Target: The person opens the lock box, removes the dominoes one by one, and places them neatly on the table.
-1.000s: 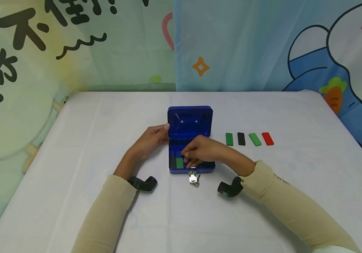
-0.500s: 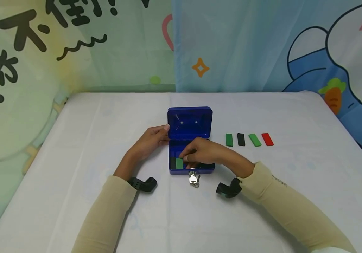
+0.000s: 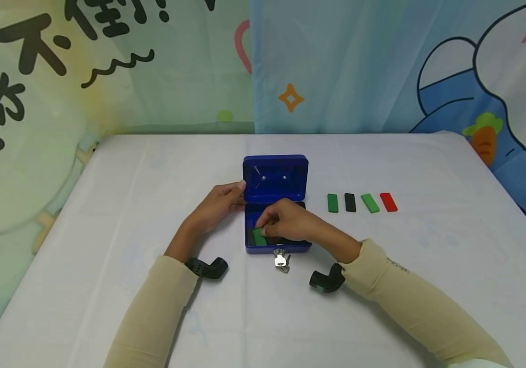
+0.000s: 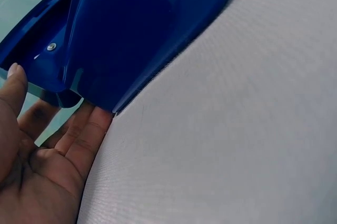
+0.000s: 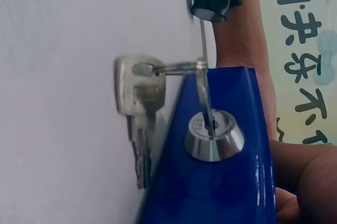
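Note:
A blue cash box point(image 3: 278, 249) stands with its lid point(image 3: 275, 179) raised. My right hand point(image 3: 286, 220) reaches inside and pinches a green rectangular block point(image 3: 258, 237), tilted at the box's front left. Dark blocks lie around it, partly hidden by the hand. At the back left corner, my left hand point(image 3: 226, 197) rests against the box; its thumb point(image 4: 16, 79) touches the lid's edge and its extended fingers lie along the base near the hinge. One key sits in the front lock point(image 5: 213, 134), and a second key point(image 5: 139, 92) hangs from its ring.
Right of the box, a row on the white cloth holds a green block point(image 3: 333, 203), a black block point(image 3: 350, 202), a light green block point(image 3: 370, 203) and a red block point(image 3: 389, 202). Printed curtains point(image 3: 336, 66) hang behind the table.
My right hand has shifted slightly left inside the box and taken hold of the green block, which now tilts. The left hand and the row of blocks stay put.

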Action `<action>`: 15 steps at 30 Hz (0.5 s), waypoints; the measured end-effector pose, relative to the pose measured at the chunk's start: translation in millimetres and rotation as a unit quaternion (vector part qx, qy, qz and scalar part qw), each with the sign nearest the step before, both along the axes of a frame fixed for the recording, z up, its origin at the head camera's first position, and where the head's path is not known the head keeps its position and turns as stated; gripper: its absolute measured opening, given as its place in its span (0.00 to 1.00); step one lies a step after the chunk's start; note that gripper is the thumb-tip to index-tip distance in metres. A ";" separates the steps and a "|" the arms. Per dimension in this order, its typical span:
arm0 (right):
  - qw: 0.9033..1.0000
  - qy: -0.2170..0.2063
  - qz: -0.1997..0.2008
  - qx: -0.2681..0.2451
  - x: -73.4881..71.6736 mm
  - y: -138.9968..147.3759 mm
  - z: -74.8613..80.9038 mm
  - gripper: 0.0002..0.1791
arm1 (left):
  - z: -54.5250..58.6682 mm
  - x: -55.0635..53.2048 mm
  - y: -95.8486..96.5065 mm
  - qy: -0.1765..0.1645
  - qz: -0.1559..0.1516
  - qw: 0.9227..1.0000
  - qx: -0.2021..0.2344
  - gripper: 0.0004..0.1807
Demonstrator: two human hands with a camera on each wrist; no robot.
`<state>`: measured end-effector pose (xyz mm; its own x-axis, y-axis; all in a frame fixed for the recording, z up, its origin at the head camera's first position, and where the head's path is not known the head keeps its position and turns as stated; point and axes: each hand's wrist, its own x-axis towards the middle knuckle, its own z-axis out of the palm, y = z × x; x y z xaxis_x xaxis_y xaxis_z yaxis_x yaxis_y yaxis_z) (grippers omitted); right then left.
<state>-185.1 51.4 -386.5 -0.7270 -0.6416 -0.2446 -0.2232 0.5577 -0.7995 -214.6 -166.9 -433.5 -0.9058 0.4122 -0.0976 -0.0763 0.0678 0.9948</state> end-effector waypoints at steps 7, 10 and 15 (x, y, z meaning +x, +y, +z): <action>1.000 0.003 -0.025 -0.005 3.1 -2.6 0.7 0.07 | 0.8 0.0 -0.2 0.005 -0.001 1.000 -0.002 0.29; 0.999 -0.020 -0.036 -0.020 3.9 -2.0 0.3 0.07 | 0.6 0.2 -0.1 0.003 -0.001 1.000 -0.001 0.29; 0.993 -0.079 -0.058 -0.071 2.7 0.8 0.7 0.08 | -0.4 -0.2 -0.2 0.000 0.001 1.000 0.003 0.28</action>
<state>-182.4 52.2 -385.8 -0.7579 -0.5923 -0.2734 -0.0305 0.4508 -0.8921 -214.8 -167.0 -433.9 -0.9065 0.4114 -0.0948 -0.0757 0.0625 0.9952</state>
